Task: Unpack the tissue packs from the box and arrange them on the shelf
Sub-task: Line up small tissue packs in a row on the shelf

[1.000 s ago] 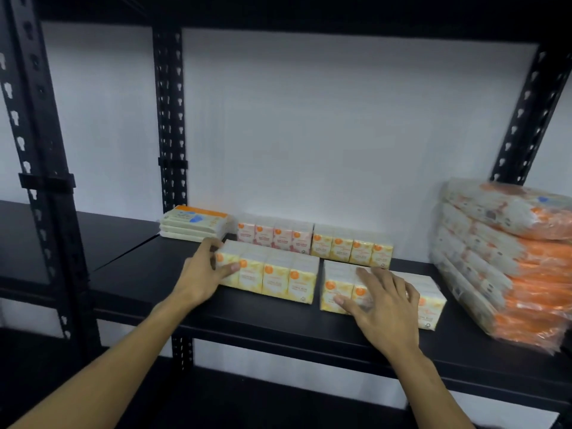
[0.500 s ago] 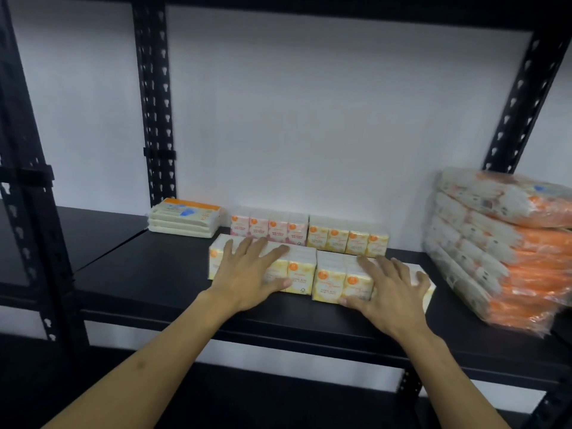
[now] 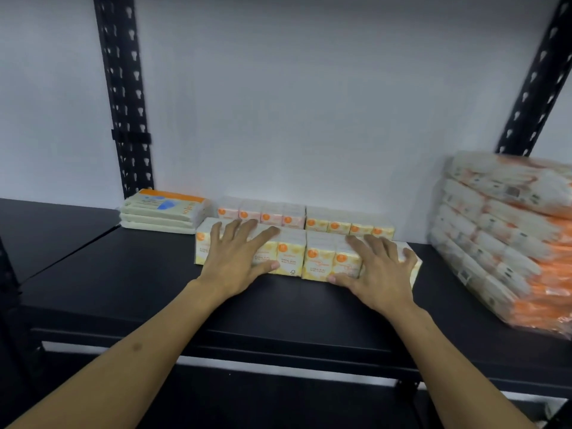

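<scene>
The left hand [image 3: 238, 258] lies flat, fingers spread, on the left yellow tissue pack [image 3: 288, 258]. The right hand [image 3: 376, 270] presses the right yellow tissue pack [image 3: 322, 261] likewise, each grip released. Both packs sit on the shelf [image 3: 154, 289].

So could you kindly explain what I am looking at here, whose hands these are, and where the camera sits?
There is no machine: a person wears a camera on the head, looking down at their own arms. The left hand and right hand lie spread, fingers straight, on the front row of small tissue packs on a black shelf. Nothing is gripped; they seem to press the packs into line. Behind stands a second row, at the left a flat stack of wipes, at the right a pile of larger orange packs.
</scene>
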`<move>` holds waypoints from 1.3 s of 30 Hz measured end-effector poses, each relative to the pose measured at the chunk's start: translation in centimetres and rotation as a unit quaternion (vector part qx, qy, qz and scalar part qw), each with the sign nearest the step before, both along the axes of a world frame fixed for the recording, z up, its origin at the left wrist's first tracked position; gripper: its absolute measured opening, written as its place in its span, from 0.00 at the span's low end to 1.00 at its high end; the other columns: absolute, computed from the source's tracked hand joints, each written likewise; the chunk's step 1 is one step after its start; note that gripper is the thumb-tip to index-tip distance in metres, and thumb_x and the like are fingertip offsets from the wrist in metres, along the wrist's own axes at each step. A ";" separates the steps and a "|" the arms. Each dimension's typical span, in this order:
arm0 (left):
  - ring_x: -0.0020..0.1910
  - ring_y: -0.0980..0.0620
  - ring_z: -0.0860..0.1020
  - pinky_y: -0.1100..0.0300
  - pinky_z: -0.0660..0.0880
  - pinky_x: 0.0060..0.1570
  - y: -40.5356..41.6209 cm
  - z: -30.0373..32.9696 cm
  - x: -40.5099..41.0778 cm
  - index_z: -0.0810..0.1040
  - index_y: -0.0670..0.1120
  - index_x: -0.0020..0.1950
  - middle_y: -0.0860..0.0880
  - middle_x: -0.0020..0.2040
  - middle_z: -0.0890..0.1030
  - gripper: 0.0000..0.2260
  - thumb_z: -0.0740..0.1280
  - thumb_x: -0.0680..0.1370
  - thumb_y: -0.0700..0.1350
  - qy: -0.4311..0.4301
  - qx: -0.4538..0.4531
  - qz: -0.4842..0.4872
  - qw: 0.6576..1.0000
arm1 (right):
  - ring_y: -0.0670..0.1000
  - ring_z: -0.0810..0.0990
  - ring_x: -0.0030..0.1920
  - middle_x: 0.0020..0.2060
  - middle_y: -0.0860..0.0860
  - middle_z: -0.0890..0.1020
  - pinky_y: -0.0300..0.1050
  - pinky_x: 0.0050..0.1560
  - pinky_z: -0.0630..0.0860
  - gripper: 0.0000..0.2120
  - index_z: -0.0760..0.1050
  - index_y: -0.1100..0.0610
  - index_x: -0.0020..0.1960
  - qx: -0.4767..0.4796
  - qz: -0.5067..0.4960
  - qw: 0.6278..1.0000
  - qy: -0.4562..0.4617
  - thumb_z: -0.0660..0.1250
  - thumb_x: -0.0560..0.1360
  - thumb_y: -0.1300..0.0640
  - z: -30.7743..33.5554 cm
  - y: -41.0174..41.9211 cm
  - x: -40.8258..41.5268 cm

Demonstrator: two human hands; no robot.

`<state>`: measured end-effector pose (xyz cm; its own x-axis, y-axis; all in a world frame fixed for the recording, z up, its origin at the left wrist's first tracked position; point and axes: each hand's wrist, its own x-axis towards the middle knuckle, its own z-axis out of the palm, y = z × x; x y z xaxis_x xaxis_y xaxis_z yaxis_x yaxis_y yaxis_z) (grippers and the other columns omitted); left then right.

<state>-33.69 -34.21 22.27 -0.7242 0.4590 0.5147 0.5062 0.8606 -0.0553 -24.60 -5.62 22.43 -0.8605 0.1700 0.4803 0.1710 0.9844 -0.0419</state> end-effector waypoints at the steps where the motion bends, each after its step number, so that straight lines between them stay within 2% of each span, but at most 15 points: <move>1: 0.77 0.39 0.61 0.36 0.49 0.73 0.2 0.0 -0.4 0.61 0.64 0.78 0.46 0.78 0.66 0.34 0.46 0.74 0.74 0.000 0.001 0.004 1.000 | 0.54 0.57 0.78 0.77 0.48 0.64 0.66 0.72 0.49 0.49 0.59 0.39 0.77 -0.002 0.003 1.000 0.002 0.45 0.60 0.18 0.0 0.1 -0.5; 6: 0.79 0.40 0.57 0.36 0.46 0.75 0.9 -0.2 -2.2 0.57 0.64 0.79 0.46 0.80 0.62 0.36 0.42 0.73 0.74 -0.001 0.001 0.014 1.000 | 0.54 0.59 0.77 0.76 0.49 0.64 0.67 0.72 0.50 0.49 0.60 0.39 0.76 -0.007 0.015 1.000 0.020 0.48 0.61 0.18 -0.1 1.0 -2.7; 12: 0.78 0.38 0.59 0.34 0.48 0.74 1.6 -0.9 -4.6 0.59 0.63 0.79 0.45 0.79 0.64 0.34 0.46 0.75 0.74 0.022 0.009 -0.002 1.000 | 0.54 0.57 0.78 0.80 0.49 0.56 0.66 0.73 0.47 0.47 0.60 0.38 0.76 -0.006 0.012 0.999 0.030 0.54 0.62 0.19 -0.4 1.8 -4.4; 19: 0.77 0.39 0.60 0.36 0.46 0.74 2.0 -1.0 -6.4 0.60 0.64 0.78 0.46 0.78 0.65 0.34 0.47 0.74 0.74 0.028 0.026 -0.015 0.999 | 0.53 0.59 0.76 0.76 0.46 0.65 0.65 0.72 0.49 0.47 0.61 0.39 0.75 -0.007 0.021 0.999 0.043 0.52 0.62 0.18 -0.7 2.7 -6.1; 24: 0.77 0.39 0.61 0.35 0.48 0.74 1.9 -1.1 -6.7 0.61 0.63 0.77 0.46 0.78 0.66 0.34 0.48 0.74 0.75 0.029 0.030 -0.021 0.999 | 0.52 0.60 0.75 0.75 0.47 0.65 0.64 0.71 0.49 0.44 0.61 0.39 0.75 0.005 0.023 0.998 0.053 0.59 0.64 0.20 -1.0 2.9 -6.5; 28: 0.77 0.40 0.60 0.36 0.47 0.75 1.9 -0.7 -6.1 0.61 0.63 0.78 0.47 0.78 0.65 0.35 0.47 0.74 0.75 0.024 0.022 -0.013 0.999 | 0.53 0.62 0.74 0.73 0.48 0.68 0.65 0.70 0.51 0.44 0.63 0.41 0.74 0.016 0.026 0.997 0.069 0.54 0.64 0.19 -0.9 2.7 -6.3; 35: 0.79 0.41 0.58 0.37 0.48 0.76 2.1 0.1 -4.6 0.58 0.58 0.80 0.46 0.80 0.63 0.35 0.54 0.76 0.72 0.038 0.003 0.017 0.999 | 0.51 0.62 0.73 0.68 0.51 0.68 0.66 0.74 0.49 0.43 0.65 0.45 0.70 0.000 0.009 0.996 0.093 0.60 0.64 0.20 -0.6 2.1 -5.2; 39: 0.78 0.43 0.61 0.38 0.48 0.76 2.0 0.8 -3.2 0.60 0.54 0.79 0.45 0.80 0.63 0.38 0.60 0.75 0.73 0.061 0.007 0.019 0.998 | 0.55 0.55 0.78 0.74 0.53 0.64 0.68 0.74 0.41 0.50 0.59 0.46 0.76 0.005 0.001 0.997 0.070 0.58 0.63 0.18 -0.2 1.6 -3.9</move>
<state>-36.85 -32.21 23.06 -0.6724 0.4245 0.6064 0.4629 0.8804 -0.1030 -28.52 -4.05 22.21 -0.7847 0.1624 0.5982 0.1616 0.9853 -0.0556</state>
